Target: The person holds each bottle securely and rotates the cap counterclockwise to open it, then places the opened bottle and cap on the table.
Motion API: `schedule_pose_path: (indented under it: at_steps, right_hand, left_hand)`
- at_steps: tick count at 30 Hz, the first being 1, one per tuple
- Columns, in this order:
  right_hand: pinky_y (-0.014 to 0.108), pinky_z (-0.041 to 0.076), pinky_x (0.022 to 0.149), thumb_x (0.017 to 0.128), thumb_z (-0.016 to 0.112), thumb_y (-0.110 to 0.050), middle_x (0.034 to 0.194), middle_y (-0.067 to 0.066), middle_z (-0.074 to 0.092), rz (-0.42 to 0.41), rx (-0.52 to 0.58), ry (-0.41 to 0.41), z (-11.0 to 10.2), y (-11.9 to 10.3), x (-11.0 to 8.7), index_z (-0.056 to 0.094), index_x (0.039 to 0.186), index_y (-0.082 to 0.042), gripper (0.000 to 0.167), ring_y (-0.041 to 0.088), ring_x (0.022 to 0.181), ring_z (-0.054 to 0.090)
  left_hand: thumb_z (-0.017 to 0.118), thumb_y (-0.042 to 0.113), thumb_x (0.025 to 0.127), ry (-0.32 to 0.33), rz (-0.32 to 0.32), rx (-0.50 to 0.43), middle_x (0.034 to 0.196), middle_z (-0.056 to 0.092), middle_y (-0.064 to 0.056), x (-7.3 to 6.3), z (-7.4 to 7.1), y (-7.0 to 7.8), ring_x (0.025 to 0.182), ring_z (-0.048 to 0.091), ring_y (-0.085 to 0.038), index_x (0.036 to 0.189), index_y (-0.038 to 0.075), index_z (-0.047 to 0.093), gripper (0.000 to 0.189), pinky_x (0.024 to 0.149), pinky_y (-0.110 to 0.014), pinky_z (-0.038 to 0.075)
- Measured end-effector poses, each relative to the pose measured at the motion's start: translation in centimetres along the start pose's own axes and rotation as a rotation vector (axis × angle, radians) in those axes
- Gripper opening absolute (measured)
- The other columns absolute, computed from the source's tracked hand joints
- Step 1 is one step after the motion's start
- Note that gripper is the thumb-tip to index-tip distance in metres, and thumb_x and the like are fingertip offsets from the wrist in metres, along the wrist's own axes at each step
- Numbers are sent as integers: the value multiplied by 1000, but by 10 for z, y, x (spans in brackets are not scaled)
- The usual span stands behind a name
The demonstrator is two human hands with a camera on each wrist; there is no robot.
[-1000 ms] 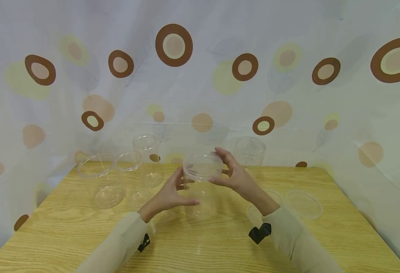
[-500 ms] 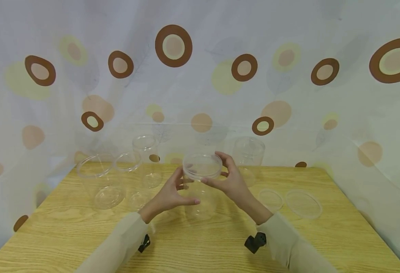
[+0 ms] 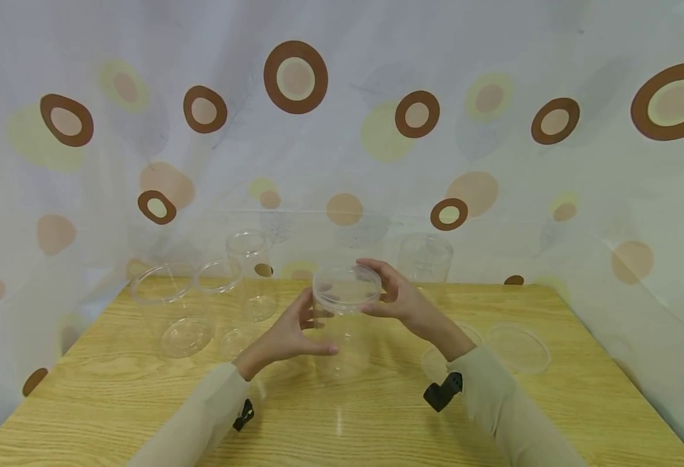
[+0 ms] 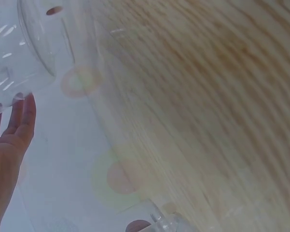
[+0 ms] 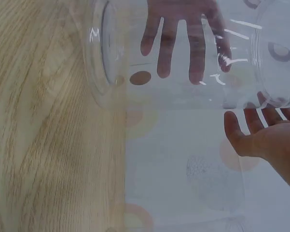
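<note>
A clear plastic jar (image 3: 342, 337) stands upright on the wooden table (image 3: 114, 389), near its middle. My left hand (image 3: 318, 327) grips the jar's left side, thumb in front and fingers behind. A clear lid (image 3: 346, 287) sits on the jar's mouth, and my right hand (image 3: 371, 288) grips its rim from the right. In the right wrist view the jar (image 5: 183, 92) fills the top, with the left hand's fingers (image 5: 193, 43) showing through it and my right hand (image 5: 260, 137) at the lid end. The left wrist view shows the jar (image 4: 29, 43) and the left fingertips (image 4: 19, 121) against it.
Three open clear jars (image 3: 172, 318) (image 3: 222, 305) (image 3: 252, 275) stand at the back left. A lidded jar (image 3: 426, 263) stands behind my right hand. Two loose clear lids (image 3: 519, 350) (image 3: 435, 363) lie flat at the right. A spotted curtain (image 3: 342, 130) surrounds the table.
My right hand has shifted round the lid's rim, its wrist swinging left and then back to the right. The left hand and jar have stayed in place.
</note>
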State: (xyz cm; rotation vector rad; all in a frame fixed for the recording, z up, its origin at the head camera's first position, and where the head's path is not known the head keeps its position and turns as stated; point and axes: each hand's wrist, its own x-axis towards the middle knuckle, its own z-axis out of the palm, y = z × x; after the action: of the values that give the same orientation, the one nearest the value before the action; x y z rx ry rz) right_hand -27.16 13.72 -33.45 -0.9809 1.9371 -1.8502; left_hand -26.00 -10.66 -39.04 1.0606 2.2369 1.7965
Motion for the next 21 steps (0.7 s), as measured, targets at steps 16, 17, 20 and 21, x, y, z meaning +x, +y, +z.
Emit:
schedule_pose_path:
  at_steps: [16,17,20,21]
  right_hand:
    - [31,46,90,82,69,-19,142,15,20,-57,143,-188,-10,3,7,17,145,-12,82,31,124,31]
    - [31,46,90,82,69,-19,142,14,19,-62,141,-192,-10,3,7,17,145,-12,82,29,124,32]
    - [32,46,91,82,69,-20,143,11,20,-74,141,-202,-11,2,7,14,146,-10,84,24,123,34]
    - [32,46,91,82,69,-20,143,11,20,-78,143,-205,-11,1,7,14,146,-10,85,23,124,34]
  left_hand:
    - [81,13,68,-52,-22,-39,141,36,-8,0,-3,3,121,47,-31,142,24,23,95,96,-53,40]
    - [81,14,68,-51,-21,-38,141,37,-8,0,-3,3,121,47,-31,142,25,23,95,96,-52,40]
    - [82,15,67,-48,-22,-39,141,37,-6,1,-3,4,121,47,-30,141,28,24,95,96,-51,41]
    - [82,15,67,-47,-21,-41,141,37,-6,1,-2,4,121,47,-30,141,28,24,95,96,-52,40]
